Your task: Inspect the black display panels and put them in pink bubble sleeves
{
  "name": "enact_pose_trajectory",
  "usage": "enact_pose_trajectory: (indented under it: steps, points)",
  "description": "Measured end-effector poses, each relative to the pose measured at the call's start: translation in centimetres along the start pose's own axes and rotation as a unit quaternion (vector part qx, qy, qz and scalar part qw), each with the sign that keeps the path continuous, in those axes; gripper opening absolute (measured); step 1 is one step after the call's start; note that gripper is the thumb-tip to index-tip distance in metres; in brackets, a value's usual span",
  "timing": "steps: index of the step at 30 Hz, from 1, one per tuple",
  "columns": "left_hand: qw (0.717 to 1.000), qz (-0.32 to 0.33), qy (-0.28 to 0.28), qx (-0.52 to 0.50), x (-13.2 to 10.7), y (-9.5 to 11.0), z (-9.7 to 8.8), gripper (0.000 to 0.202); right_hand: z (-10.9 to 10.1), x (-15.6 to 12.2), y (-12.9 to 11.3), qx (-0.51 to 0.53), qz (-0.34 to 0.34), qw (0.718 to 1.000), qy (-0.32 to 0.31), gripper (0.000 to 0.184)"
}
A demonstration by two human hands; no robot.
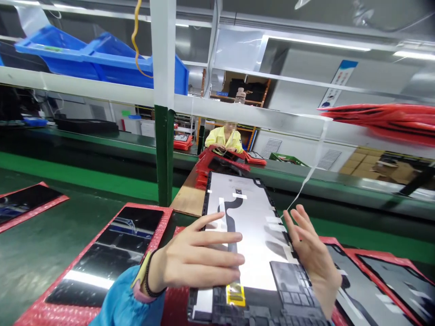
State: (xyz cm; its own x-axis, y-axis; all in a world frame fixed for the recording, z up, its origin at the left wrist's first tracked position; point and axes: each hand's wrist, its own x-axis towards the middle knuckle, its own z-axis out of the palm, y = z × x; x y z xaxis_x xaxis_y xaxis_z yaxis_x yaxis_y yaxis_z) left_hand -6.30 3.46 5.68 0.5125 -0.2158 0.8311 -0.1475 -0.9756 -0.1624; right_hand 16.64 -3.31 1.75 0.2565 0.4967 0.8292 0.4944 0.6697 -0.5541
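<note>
A large display panel [248, 231] lies face down on a red anti-static foam mat [175, 303], showing a silver back with a black flexible strip, white tape tabs and a yellow tape patch [236, 294]. My left hand [195, 256] spreads its fingers over the panel's left side, and a dark circuit board [295, 290] lies near its lower edge. My right hand [314, 258] is open at the panel's right edge, close to a thin white film strip [307, 179]. Neither hand visibly holds anything. Black glass panels [108, 253] on red foam mats lie to both sides.
A green workbench belt [68, 181] runs across the view, divided by a green-and-white post [165, 154]. Blue bins [102, 59] sit on an overhead shelf. A co-worker in a yellow shirt [224, 140] handles red-matted panels at the far end. Red sheets [384, 120] hang at right.
</note>
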Motion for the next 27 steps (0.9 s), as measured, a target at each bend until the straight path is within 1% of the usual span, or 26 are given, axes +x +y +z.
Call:
enact_pose_trajectory:
  steps: [2, 4, 5, 6, 8, 11, 15, 17, 19, 21, 22, 24, 26, 27]
  points:
    - [0.999, -0.036, 0.011, -0.018, -0.2, 0.3, 0.3, 0.024, 0.6, 0.1, -0.4, 0.018, 0.004, 0.999, 0.030, 0.022]
    - [0.995, -0.086, 0.020, -0.043, -0.7, 0.5, 0.7, 0.042, 1.3, 0.1, -1.0, 0.038, 0.029, 0.997, 0.066, 0.022]
    - [0.993, -0.108, 0.019, -0.053, -0.9, 0.5, 0.9, 0.048, 1.6, 0.1, -1.3, 0.047, 0.045, 0.995, 0.080, 0.022]
    - [0.991, -0.115, 0.012, -0.061, -1.1, 0.4, 1.0, 0.050, 1.8, 0.1, -1.5, 0.054, 0.055, 0.993, 0.090, 0.021]
    - [0.993, -0.096, -0.014, -0.069, -1.3, 0.3, 1.1, 0.044, 1.9, 0.0, -1.8, 0.058, 0.067, 0.992, 0.093, 0.022]
    - [0.995, -0.069, -0.043, -0.060, -1.4, 0.1, 1.0, 0.030, 1.5, 0.0, -1.7, 0.044, 0.081, 0.992, 0.084, 0.029]
    - [0.993, -0.101, -0.041, -0.048, -1.3, 0.4, 0.9, 0.023, 1.3, 0.0, -1.7, 0.053, 0.081, 0.992, 0.085, 0.036]
    - [0.993, -0.097, -0.049, -0.042, -1.3, 0.5, 1.0, 0.022, 1.4, 0.0, -1.9, 0.065, 0.092, 0.990, 0.086, 0.038]
    - [0.993, -0.089, -0.066, -0.039, -1.4, 0.4, 1.1, 0.023, 1.5, 0.1, -2.2, 0.070, 0.102, 0.989, 0.086, 0.036]
    - [0.992, -0.092, -0.071, -0.054, -1.5, 0.3, 1.2, 0.026, 1.4, 0.2, -2.2, 0.068, 0.103, 0.988, 0.091, 0.034]
    - [0.991, -0.095, -0.064, -0.070, -1.4, 0.2, 1.1, 0.029, 1.4, 0.1, -2.2, 0.065, 0.100, 0.988, 0.095, 0.034]
    - [0.989, -0.099, -0.043, -0.106, -1.3, 0.4, 1.0, 0.041, 1.2, 0.1, -2.1, 0.060, 0.093, 0.989, 0.099, 0.030]
    - [0.985, -0.109, -0.022, -0.130, -1.3, 0.7, 0.8, 0.053, 1.0, 0.0, -2.0, 0.044, 0.078, 0.992, 0.088, 0.023]
    - [0.982, -0.125, -0.007, -0.139, -1.3, 0.9, 0.7, 0.054, 1.0, 0.0, -2.0, 0.039, 0.069, 0.994, 0.079, 0.021]
